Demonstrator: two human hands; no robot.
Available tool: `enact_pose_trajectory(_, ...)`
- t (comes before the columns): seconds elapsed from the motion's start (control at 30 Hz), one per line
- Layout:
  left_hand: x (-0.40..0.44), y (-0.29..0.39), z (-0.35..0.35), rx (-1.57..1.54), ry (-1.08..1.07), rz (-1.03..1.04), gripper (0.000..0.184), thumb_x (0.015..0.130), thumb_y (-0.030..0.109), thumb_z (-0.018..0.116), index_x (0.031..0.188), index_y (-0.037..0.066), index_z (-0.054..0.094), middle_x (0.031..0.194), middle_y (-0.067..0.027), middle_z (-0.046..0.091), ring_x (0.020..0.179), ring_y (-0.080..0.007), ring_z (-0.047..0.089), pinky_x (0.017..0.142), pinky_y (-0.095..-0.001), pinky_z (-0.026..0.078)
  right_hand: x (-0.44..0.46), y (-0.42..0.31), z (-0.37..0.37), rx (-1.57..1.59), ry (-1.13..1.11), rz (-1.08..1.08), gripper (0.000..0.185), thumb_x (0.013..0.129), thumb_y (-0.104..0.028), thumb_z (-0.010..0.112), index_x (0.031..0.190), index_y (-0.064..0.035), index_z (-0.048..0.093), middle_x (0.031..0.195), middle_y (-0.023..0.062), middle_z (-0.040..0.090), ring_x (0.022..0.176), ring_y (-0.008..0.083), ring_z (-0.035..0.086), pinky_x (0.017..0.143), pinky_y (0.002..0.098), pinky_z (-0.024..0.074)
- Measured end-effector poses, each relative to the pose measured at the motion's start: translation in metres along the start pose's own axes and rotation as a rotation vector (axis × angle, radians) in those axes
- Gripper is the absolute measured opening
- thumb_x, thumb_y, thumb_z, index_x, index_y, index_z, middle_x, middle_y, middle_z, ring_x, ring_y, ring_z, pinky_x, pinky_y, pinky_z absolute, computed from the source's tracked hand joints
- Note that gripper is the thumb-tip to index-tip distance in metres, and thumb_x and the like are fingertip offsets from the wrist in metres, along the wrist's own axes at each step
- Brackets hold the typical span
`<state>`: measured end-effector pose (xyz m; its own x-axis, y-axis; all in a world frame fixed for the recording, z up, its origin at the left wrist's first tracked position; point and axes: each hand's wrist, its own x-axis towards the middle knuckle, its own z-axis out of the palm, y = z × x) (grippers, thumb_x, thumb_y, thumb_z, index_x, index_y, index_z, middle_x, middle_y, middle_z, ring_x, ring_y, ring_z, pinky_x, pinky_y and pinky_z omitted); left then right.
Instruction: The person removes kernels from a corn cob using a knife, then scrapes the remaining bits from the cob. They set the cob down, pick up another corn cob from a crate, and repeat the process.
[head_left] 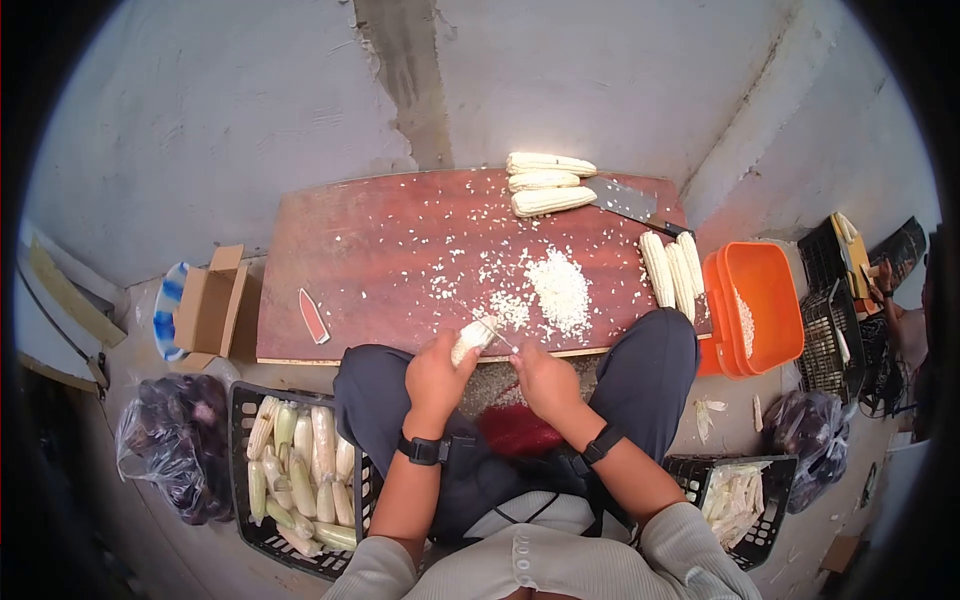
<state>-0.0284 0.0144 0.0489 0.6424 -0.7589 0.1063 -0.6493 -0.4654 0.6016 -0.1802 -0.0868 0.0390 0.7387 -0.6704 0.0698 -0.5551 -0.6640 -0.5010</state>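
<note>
In the head view, the left hand has its fingers curled around a corn cob, held tilted just over the near edge of the red surface. The fingers of the right hand are pinched closed on a thin tool that reaches to the cob — its exact shape is too small to tell. A pile of kernels lies just beyond the hands, with more scattered around. Three cobs lie beside a cleaver at the far edge — more cobs rest near an orange tub.
</note>
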Motion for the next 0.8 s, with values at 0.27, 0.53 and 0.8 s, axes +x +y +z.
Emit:
enact_pose_trajectory(0.27,0.002,0.005,-0.005,-0.033,-0.079,-0.095,0.032,0.078,0.027,0.067,0.095,0.004,0.054,0.082,-0.0203,0.064,0.077,-0.0385,0.062,0.064,-0.0448,0.047,-0.008,-0.002,-0.005,-0.176,0.055,-0.112,0.021,0.093,-0.025,0.051,0.084,-0.0058,0.052,0.066,0.0148,0.059,0.055,0.0335,0.060,0.050,0.0431,0.0477)
enact_pose_trajectory(0.53,0.005,-0.001,0.002,-0.093,-0.057,0.035,0.028,0.077,0.021,0.067,0.094,0.004,0.051,0.081,-0.0196,0.060,0.077,-0.0403,0.059,0.063,-0.0467,0.046,0.004,0.002,0.010,-0.274,-0.073,-0.077,0.024,0.093,-0.025,0.050,0.082,-0.0036,0.050,0.058,0.0147,0.059,0.052,0.0319,0.060,0.049,0.0416,0.0483)
enact_pose_trajectory(0.8,0.010,-0.004,0.004,-0.033,-0.101,0.040,0.025,0.079,0.021,0.065,0.093,0.005,0.052,0.081,-0.0171,0.059,0.072,-0.0380,0.060,0.062,-0.0470,0.047,0.041,0.012,0.035,-0.297,-0.214,-0.071,0.023,0.095,-0.024,0.045,0.088,-0.0024,0.049,0.066,0.0162,0.062,0.059,0.0329,0.063,0.051,0.0436,0.0494)
